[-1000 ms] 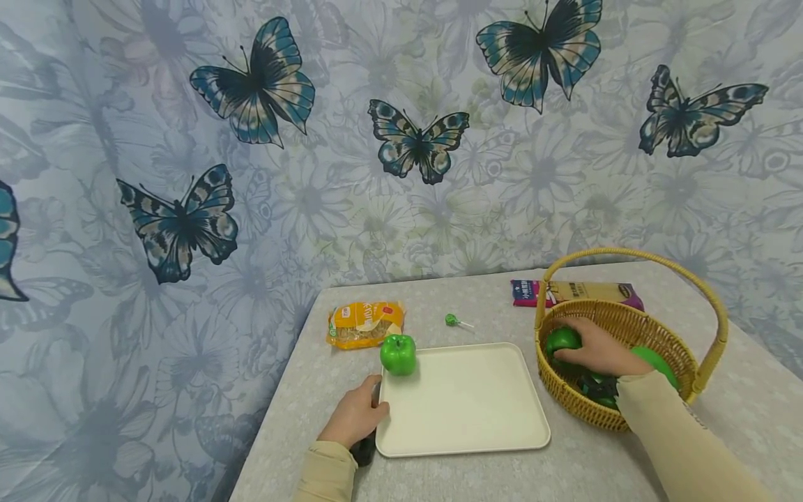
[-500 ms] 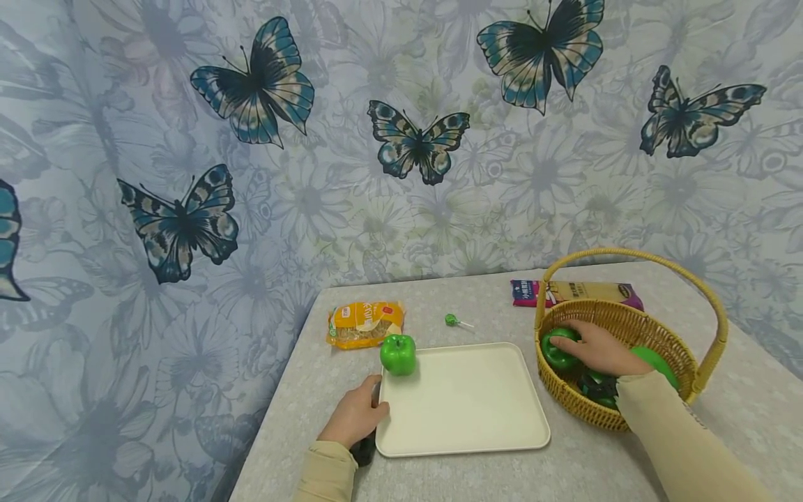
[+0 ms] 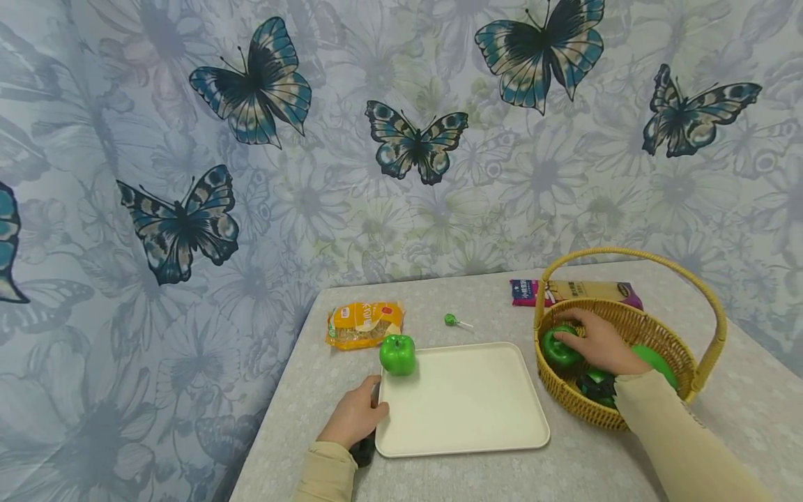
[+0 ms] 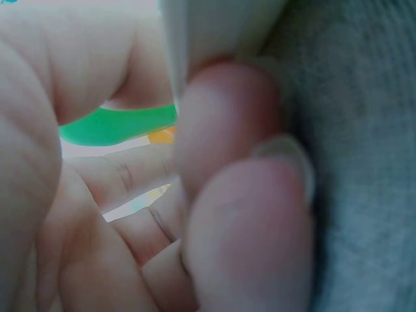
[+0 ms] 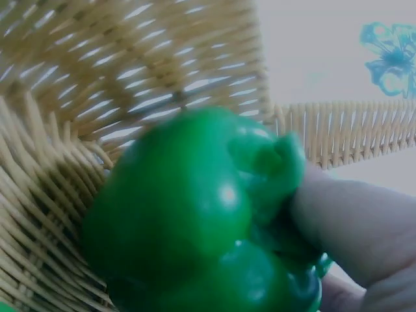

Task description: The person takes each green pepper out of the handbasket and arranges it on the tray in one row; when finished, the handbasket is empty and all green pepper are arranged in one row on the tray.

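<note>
In the head view my left hand (image 3: pixel 354 414) grips the left edge of a cream tray (image 3: pixel 467 401), thumb near the rim. The left wrist view shows fingertips (image 4: pixel 250 227) against the tray's edge, close to the tabletop. A shiny green bell pepper (image 3: pixel 398 355) sits on the tray's back left corner. My right hand (image 3: pixel 599 341) reaches into a yellow wicker basket (image 3: pixel 564 394) and holds another green bell pepper (image 3: pixel 558 348) at its left side. In the right wrist view the thumb (image 5: pixel 354 214) presses beside this pepper's stem; the other fingers are mostly hidden.
More green items, one rounded (image 3: pixel 654 364), lie in the basket, partly hidden by my right arm. The basket's tall handle (image 3: pixel 633 252) arches overhead. Behind stand an orange food packet (image 3: pixel 365 325), a green lollipop (image 3: pixel 451 320) and a purple-and-tan packet (image 3: pixel 592 291).
In the basket, my right thumb has shifted from low on the pepper to its upper side, and the hand has lifted slightly. The left hand and tray stay put.
</note>
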### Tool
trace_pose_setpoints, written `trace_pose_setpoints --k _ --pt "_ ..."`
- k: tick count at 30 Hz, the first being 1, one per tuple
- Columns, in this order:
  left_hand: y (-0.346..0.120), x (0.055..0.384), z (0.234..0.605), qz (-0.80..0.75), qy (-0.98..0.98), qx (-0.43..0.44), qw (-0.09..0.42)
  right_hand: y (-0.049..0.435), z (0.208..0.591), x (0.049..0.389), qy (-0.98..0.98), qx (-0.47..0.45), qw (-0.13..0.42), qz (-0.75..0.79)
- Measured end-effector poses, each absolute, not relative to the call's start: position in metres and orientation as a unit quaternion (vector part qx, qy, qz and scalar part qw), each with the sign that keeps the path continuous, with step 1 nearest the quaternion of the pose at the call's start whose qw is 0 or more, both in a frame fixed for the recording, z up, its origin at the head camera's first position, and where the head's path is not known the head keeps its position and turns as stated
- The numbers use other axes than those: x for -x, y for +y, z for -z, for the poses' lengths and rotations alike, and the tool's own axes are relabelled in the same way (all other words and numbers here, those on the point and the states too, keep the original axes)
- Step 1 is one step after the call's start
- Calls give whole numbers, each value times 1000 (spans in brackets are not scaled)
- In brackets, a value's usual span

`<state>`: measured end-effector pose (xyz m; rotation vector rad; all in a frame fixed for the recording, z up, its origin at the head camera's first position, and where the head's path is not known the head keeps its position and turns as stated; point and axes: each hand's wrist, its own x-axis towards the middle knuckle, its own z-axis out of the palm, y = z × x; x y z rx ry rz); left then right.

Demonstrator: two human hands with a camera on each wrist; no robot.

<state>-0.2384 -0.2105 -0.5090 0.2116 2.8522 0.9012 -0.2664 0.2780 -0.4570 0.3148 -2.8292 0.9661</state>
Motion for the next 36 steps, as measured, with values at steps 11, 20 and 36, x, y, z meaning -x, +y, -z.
trace_pose_setpoints --k 11,20,36 --pt "-212 237 509 -300 948 -69 77 277 456 265 -940 -101 96 -312" --pt "-212 236 508 -306 946 -72 79 277 460 266 -948 -104 42 -297" --pt "-210 237 506 -298 949 -78 71 277 462 268 -951 -99 37 -290"
